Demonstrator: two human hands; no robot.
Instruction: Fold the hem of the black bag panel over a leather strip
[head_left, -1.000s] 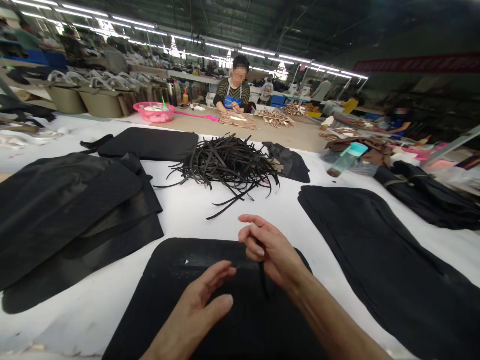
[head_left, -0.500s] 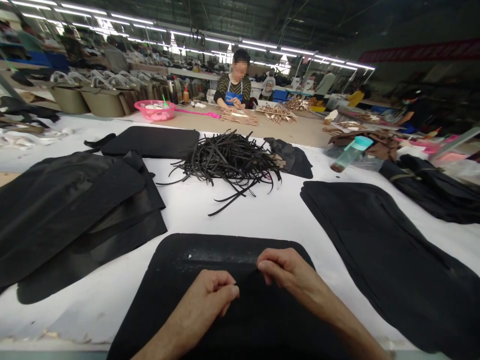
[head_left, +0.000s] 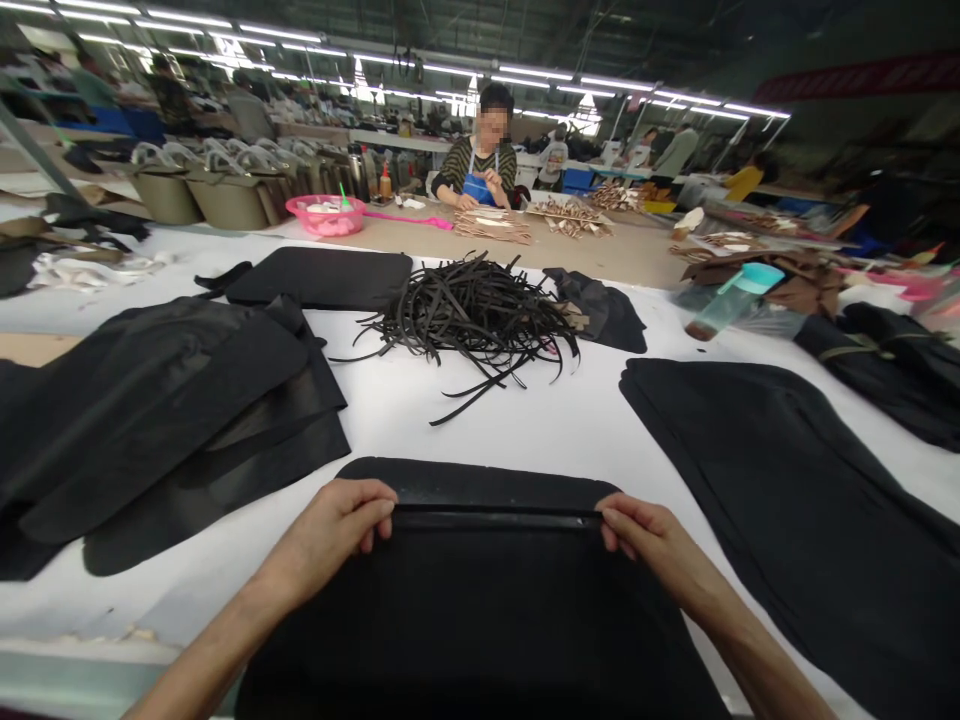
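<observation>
My left hand (head_left: 337,525) is closed, thumb against fingers, on the left end of a thin black strip (head_left: 495,513). The strip's right end is pinched in my right hand (head_left: 649,530). It runs straight and level between the two hands, across the upper part of a black panel (head_left: 480,620) with rounded corners. Whether it touches the panel all along is hard to tell. Beyond the panel lies a tangled pile of similar black strips (head_left: 480,310).
Stacked black pieces lie at left (head_left: 187,400) and right (head_left: 765,470), with another black panel (head_left: 322,278) farther back. A bottle with a turquoise lid (head_left: 735,300) lies at right. Across the table a person (head_left: 480,160) works near a pink basket (head_left: 326,215).
My hands have moved apart, the left to the left and the right to the right. The black strip now shows stretched between them. The view has shifted slightly.
</observation>
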